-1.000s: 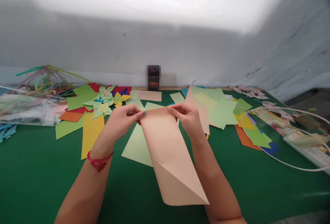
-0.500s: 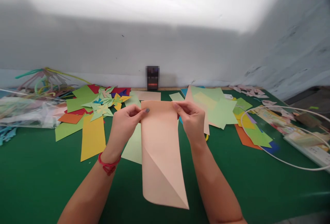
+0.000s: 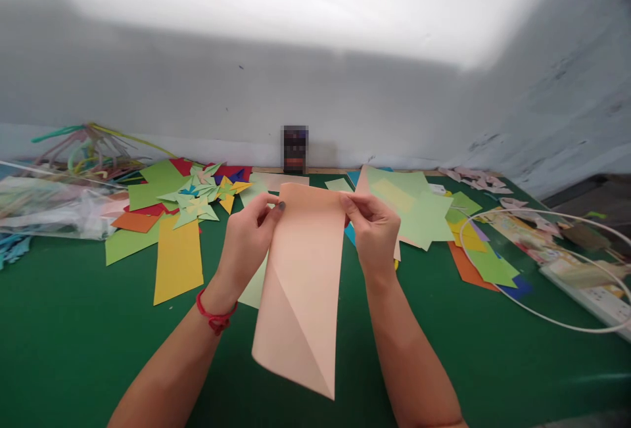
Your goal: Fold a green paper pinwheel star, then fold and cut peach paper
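A long sheet of pale pink paper (image 3: 305, 257) hangs between my hands above the table, with a diagonal crease across its lower part and its bottom left corner curling. My left hand (image 3: 251, 227) pinches its upper left edge between thumb and fingers. At the upper right corner, my right hand (image 3: 373, 225) grips the same sheet, its fingers curled behind. Behind the sheet, a pale green paper (image 3: 254, 286) lies partly hidden on the table. Folded paper stars (image 3: 197, 198) in light green and yellow sit to the left, beyond my left hand.
Yellow paper (image 3: 178, 263) and green sheets lie at left, near a clear plastic bag (image 3: 54, 208). Light green sheets (image 3: 424, 211) are stacked at right. A white cable (image 3: 522, 309) loops by a power strip (image 3: 586, 293). A blurred-out dark object (image 3: 294, 150) stands against the wall.
The pink paper's lower end has swung to the left. Both hands have shifted slightly right, still holding its upper corners.
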A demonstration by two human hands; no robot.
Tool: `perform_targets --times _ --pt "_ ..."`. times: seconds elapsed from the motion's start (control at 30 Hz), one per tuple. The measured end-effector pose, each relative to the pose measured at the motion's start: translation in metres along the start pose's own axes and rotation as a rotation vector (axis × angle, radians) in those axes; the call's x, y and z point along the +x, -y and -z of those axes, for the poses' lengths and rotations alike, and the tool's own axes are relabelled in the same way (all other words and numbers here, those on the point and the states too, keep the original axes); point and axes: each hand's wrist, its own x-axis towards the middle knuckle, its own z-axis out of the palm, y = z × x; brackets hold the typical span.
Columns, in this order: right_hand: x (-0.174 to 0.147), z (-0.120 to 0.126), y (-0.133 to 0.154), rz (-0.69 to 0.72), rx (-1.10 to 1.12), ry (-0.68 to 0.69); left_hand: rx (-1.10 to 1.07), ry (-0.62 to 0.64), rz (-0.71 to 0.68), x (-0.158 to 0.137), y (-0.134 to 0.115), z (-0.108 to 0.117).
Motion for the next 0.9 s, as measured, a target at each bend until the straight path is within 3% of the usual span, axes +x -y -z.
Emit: perform_targets --times 0.13,0.3,0.37,0.63,0.77,0.9 --pt "-0.001 0.001 0.000 0.011 -0.003 -0.013 -0.066 -0.007 0.017 0.001 -0.001 0.002" --pt "0.001 0.002 -0.001 0.016 -0.004 -0.030 -0.478 0.342 0.189 0.005 -0.003 0.002" --pt "0.001 0.002 0.000 0.009 -0.005 -0.019 -0.515 0.401 0.251 0.005 -0.002 0.002" --pt "0.001 0.002 0.002 0.004 0.027 -0.029 -0.356 0.240 0.244 0.004 0.004 0.000" --pt "0.003 0.004 -0.001 -0.010 0.025 -0.093 -0.356 0.314 0.205 0.006 0.005 -0.001" --pt "0.006 0.008 -0.003 -0.029 0.005 -0.105 -0.164 0.320 0.137 0.007 0.008 0.000"
